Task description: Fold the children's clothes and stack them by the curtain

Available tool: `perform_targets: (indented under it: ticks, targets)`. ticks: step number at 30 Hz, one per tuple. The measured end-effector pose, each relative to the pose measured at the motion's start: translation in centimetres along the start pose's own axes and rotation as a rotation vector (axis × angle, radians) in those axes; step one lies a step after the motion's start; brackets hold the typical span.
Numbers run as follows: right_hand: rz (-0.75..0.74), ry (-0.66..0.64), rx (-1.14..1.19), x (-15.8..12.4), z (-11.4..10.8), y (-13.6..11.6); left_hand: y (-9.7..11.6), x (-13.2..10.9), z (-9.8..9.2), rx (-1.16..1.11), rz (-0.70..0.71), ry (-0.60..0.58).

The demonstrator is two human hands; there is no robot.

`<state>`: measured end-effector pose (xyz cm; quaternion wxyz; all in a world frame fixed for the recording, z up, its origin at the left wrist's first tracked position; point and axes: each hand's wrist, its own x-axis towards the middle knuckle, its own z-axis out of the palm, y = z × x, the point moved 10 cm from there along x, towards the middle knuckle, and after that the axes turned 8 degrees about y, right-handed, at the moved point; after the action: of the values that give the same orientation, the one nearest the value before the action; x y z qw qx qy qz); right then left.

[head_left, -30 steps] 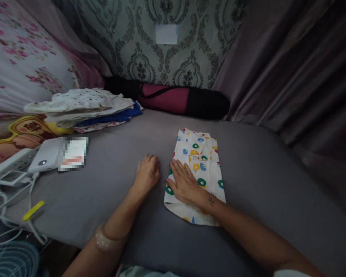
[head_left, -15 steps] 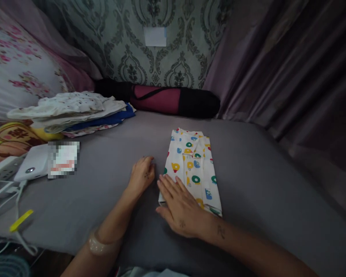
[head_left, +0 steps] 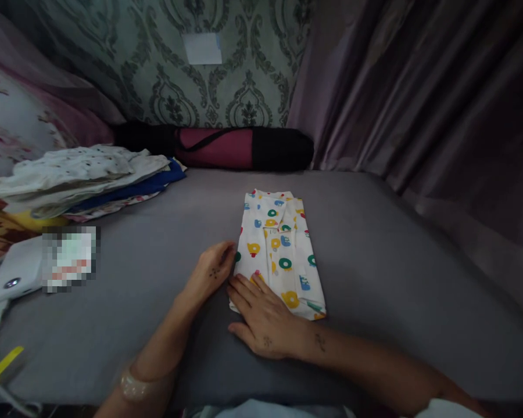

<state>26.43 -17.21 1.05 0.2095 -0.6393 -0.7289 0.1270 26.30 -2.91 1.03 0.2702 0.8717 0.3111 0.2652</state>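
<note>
A folded white shirt (head_left: pixel 272 255) with a print of yellow, blue, green and red figures lies flat on the grey bed sheet, its collar end away from me. Along its left edge, my left hand (head_left: pixel 211 267) has its fingers curled together, the tips touching or very close to the cloth. Whether they pinch the cloth is hidden. My right hand (head_left: pixel 264 316) rests palm down, fingers stretched out, over the shirt's lower left corner, with the thumb on the sheet.
A pile of clothes (head_left: pixel 91 177) lies at the left, near a white power bank (head_left: pixel 20 270) with a cable and a blurred-out item. Across the back, by the wall, stretches a black and maroon long bag (head_left: pixel 218 148). Purple curtains (head_left: pixel 375 87) hang on the right.
My left hand has come across to the shirt's left edge from a small gap away. My right hand still lies on the lower left corner. The whole view has shifted to the right.
</note>
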Motion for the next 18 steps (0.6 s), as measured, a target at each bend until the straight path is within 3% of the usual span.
perform_targets:
  ticks: [4,6,9,12,15,18]
  targets:
    - [-0.090,-0.030,0.170,-1.0,-2.2,-0.4,0.5,-0.2,0.8,-0.016,-0.030,-0.111]
    - [-0.061,-0.006,0.254,-1.6,-4.2,1.3,0.6,-0.3,1.2,-0.007,-0.037,-0.157]
    - [0.236,0.153,0.286,-3.3,-8.0,7.9,0.3,-0.4,1.1,0.075,-0.028,-0.170]
    - [0.550,0.283,0.284,-6.6,-10.4,15.2,-0.6,-0.5,0.8,0.127,-0.057,-0.161]
    - [0.758,0.352,0.300,-9.6,-10.6,19.9,-1.0,-0.7,1.0,0.083,-0.092,-0.189]
    - [0.810,0.371,0.400,-10.4,-9.2,21.2,-1.1,-1.0,1.7,-0.002,-0.152,-0.230]
